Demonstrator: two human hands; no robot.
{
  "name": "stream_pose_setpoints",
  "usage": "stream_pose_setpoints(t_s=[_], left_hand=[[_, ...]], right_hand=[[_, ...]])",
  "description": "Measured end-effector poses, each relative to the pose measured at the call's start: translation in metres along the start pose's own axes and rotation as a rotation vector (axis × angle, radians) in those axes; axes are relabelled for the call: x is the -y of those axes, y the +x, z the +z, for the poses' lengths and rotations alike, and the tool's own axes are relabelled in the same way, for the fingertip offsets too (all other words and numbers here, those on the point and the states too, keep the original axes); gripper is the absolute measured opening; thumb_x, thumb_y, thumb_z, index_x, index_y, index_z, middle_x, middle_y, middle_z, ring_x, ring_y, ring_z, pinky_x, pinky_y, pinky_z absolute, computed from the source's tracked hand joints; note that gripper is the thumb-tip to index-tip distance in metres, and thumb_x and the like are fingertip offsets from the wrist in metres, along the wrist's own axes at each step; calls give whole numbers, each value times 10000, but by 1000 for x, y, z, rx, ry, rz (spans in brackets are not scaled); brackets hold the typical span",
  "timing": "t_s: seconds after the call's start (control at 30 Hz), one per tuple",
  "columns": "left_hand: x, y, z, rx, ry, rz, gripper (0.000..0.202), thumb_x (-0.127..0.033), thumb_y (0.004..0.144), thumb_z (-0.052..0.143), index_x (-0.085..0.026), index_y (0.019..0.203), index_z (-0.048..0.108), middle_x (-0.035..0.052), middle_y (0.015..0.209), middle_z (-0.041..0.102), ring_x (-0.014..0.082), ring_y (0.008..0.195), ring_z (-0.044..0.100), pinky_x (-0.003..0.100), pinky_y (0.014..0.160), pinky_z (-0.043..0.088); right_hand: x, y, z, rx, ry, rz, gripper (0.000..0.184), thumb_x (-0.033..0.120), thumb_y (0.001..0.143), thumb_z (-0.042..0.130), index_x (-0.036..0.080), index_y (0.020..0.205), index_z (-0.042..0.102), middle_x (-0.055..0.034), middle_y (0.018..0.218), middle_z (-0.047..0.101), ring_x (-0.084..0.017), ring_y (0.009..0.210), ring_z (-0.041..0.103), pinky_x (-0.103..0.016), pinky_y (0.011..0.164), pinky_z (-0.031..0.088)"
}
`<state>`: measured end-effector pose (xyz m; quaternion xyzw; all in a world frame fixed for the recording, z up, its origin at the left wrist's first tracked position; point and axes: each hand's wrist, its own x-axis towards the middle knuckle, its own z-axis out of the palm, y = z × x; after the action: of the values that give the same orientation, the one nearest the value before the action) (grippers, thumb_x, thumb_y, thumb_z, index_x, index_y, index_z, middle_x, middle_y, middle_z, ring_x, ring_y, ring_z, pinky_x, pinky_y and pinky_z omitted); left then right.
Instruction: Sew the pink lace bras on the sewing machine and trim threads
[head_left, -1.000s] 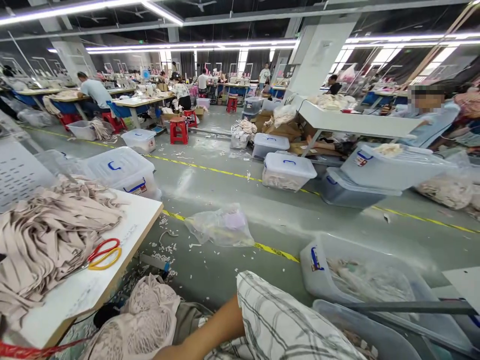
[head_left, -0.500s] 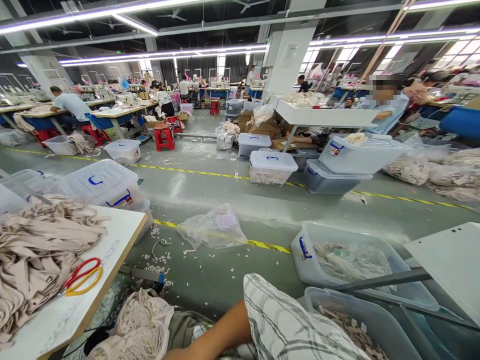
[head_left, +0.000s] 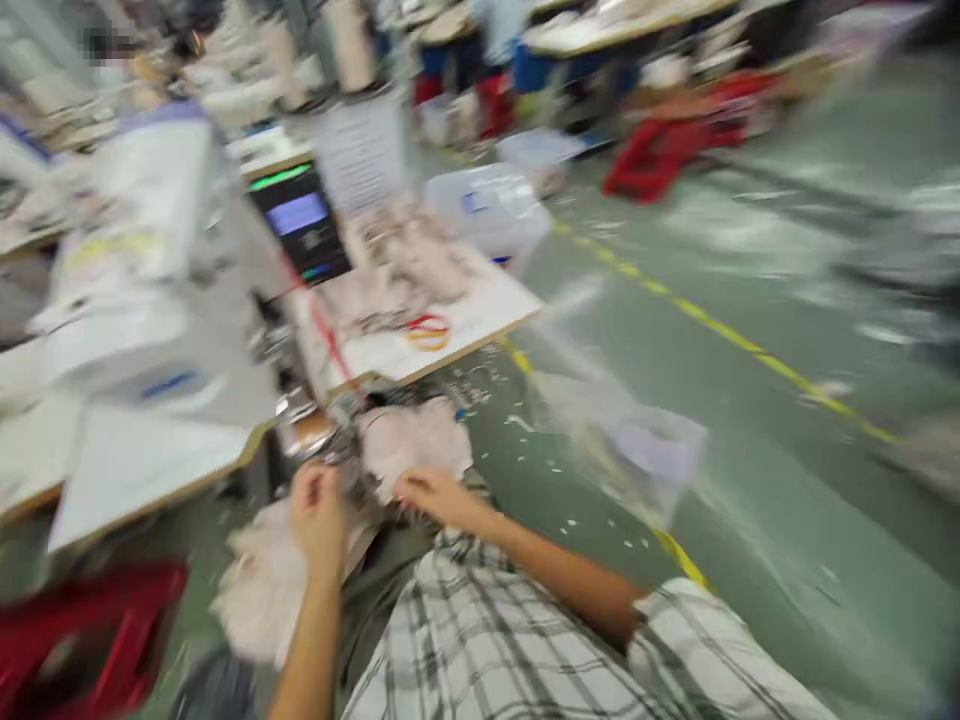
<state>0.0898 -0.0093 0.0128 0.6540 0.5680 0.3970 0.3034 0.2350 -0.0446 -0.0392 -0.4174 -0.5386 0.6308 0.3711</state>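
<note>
Motion blur softens the whole view. My left hand (head_left: 319, 505) is raised in front of the metal sewing machine head (head_left: 304, 420), its fingers curled together; whatever they hold, if anything, cannot be made out. Against a gathered bundle of beige fabric (head_left: 416, 440) is my right hand (head_left: 439, 497), its fingers closed at the bundle's lower edge. More beige fabric (head_left: 259, 580) hangs below and to the left, partly behind my left forearm. Both hands are close together above my lap.
A white table (head_left: 480, 310) carries beige strips (head_left: 409, 265) and red-and-yellow-handled scissors (head_left: 429, 332). Beside it stands a black control panel (head_left: 300, 220). A red stool (head_left: 90, 640) is at lower left. A plastic bag (head_left: 645, 450) and scraps lie on the floor.
My view has swung left and down, bringing the sewing machine and both hands into sight. The table with scissors now sits near the middle. My right arm reaches toward the fabric.
</note>
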Motion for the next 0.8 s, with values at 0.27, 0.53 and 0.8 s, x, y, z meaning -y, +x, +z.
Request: stream_pose_setpoints(t_s=[0.27, 0.53, 0.8], left_hand=[[31, -50, -67, -46, -75, 9, 169, -345, 905, 612, -206, 815, 646, 79, 1069, 698, 210, 1025, 645, 371, 953, 489], [34, -45, -62, 22, -30, -4, 96, -277, 885, 628, -203, 943, 643, 76, 1029, 703, 205, 973, 654, 358, 901, 508], [39, -40, -43, 131, 154, 61, 290, -234, 937, 541, -260, 1202, 656, 87, 1097, 689, 224, 1020, 640, 387, 897, 526]], right_hand=[[50, 33, 26, 145, 322, 73, 472, 641, 835, 611, 211, 1025, 559, -13, 833, 664, -112, 682, 624, -251, 645, 501], [32, 45, 34, 154, 333, 220, 412, 550, 808, 689, 214, 986, 529, 33, 747, 627, -102, 661, 605, -224, 612, 475], [9, 38, 40, 85, 710, 419, 395, 531, 777, 758, 220, 969, 608, 31, 764, 612, -68, 644, 588, -190, 646, 512]])
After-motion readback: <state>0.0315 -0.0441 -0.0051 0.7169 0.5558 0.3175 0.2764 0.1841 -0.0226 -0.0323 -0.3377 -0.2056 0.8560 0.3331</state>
